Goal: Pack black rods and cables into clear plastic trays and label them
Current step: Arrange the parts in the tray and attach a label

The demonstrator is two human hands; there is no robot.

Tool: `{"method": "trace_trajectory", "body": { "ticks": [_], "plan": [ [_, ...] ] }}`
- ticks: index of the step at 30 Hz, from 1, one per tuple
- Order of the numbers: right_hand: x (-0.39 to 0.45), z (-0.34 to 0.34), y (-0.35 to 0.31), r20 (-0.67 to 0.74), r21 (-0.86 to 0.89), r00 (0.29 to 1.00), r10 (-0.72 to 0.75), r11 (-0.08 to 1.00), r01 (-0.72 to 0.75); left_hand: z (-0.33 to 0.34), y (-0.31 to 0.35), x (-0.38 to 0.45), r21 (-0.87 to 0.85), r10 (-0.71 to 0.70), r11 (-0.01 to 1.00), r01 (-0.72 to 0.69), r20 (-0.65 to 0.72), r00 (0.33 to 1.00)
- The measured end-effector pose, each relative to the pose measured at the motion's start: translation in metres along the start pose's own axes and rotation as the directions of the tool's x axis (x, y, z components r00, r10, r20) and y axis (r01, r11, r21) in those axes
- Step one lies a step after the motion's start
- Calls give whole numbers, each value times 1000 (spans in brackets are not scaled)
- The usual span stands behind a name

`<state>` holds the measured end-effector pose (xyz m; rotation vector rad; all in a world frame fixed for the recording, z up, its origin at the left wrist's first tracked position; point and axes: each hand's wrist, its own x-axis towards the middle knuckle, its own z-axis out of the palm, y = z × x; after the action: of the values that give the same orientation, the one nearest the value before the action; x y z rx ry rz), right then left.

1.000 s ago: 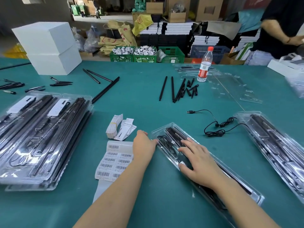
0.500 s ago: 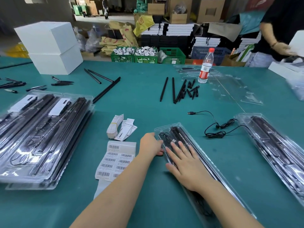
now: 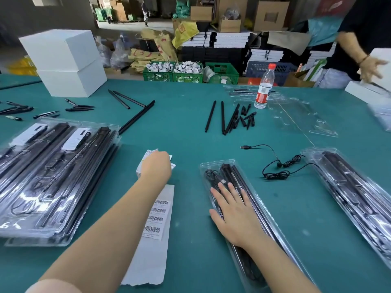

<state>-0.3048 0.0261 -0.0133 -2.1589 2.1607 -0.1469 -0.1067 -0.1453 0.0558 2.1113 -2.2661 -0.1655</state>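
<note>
1. My right hand (image 3: 234, 210) lay flat, fingers straight, on the long clear plastic tray (image 3: 245, 212) of black rods and cable in front of me.
2. My left hand (image 3: 157, 166) was on the small white label cards (image 3: 150, 152); its fingers were hidden, so I could not tell its grip.
3. I judged the tray light, bendy and slippery, best held by its long edges.
4. The green surface (image 3: 186, 123) carried loose black rods (image 3: 222, 116), a barcode sticker sheet (image 3: 157, 216) and a black cable (image 3: 277, 166).

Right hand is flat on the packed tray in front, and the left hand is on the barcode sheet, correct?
Not quite. In the head view the left hand is further up, at the small stack of white cards, not on the barcode sheet. The right hand does lie flat on the packed tray.
</note>
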Motion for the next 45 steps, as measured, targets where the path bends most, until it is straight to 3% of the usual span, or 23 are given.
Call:
{"method": "trace_trajectory", "body": {
  "ticks": [4,11,18,22,24,26,28,31,39,45],
  "plan": [
    [0,0,0,-5,26,1000,2,1000,-2,4,-9,0,86,6,996,-10,51,999],
    [0,-1,-1,9,22,1000,9,1000,-10,10,-17,-3,77,6,997,-7,15,1000],
    [-1,-2,-2,16,33,1000,13,999,-14,-4,-15,0,43,22,999,-16,-131,991],
    [-2,-4,-2,20,35,1000,12,999,-13,-20,-4,-3,-175,16,982,-74,-309,951],
    [-2,-5,-3,18,61,1000,15,998,-16,-23,7,-10,-503,-43,861,-74,-216,975],
    [-2,-6,-3,17,78,1000,19,997,-20,-16,21,-22,-778,-36,625,63,52,998],
    [-2,-6,-3,14,79,1000,21,997,-22,-1,33,-36,-835,19,506,215,260,965],
    [-1,-6,-2,11,96,1000,21,995,-22,21,46,-49,-821,50,502,271,341,939],
    [-1,-5,-2,-5,136,1000,16,991,-15,29,66,-52,-883,127,353,310,374,919],
    [-1,-5,-1,-23,164,1000,14,986,-10,22,67,-47,-855,192,301,423,488,851]
  ]
}}
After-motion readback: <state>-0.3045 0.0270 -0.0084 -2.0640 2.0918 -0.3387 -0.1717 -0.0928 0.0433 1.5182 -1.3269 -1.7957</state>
